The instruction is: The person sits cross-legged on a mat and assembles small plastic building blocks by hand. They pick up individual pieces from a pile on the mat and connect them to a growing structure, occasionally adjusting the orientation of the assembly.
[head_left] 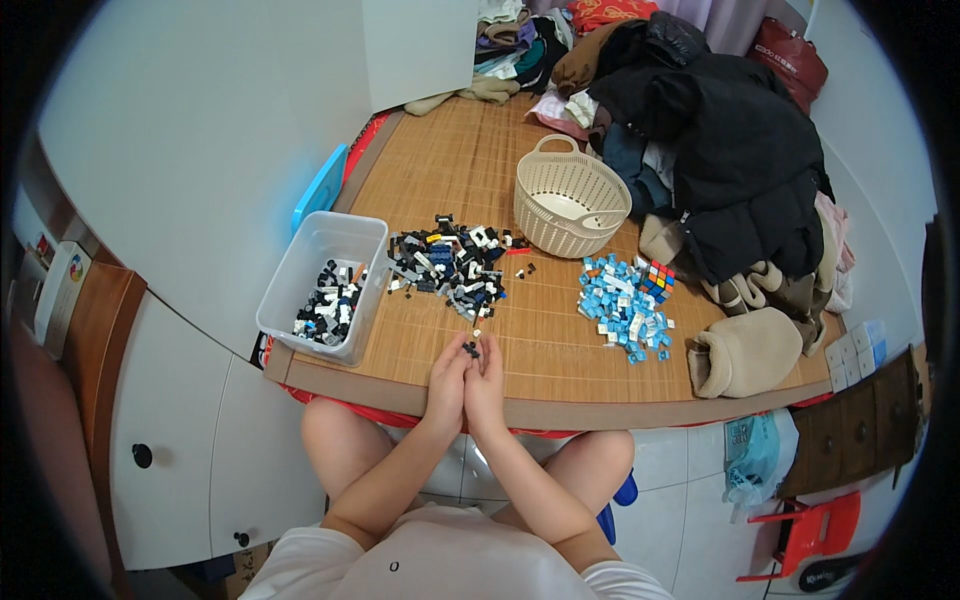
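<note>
Side by side at the mat's front edge, my left hand (447, 382) and my right hand (486, 386) are cupped together. A few small dark toy building bricks (471, 349) show between the fingers, with a pale piece near the fingertips. How many more the palms hide, I cannot tell. Just beyond the fingertips spreads a loose heap of black, white, grey and blue building bricks (440, 258). To its left, a clear plastic tub (371, 262) contains more black and white bricks.
A beige basket (533, 228) stands behind a pile of blue and white tiles (625, 308), with a puzzle cube (657, 281) beside it. Black clothing (740, 160) is heaped at the right on the bamboo mat (450, 140). A blue lid (321, 188) leans behind the tub.
</note>
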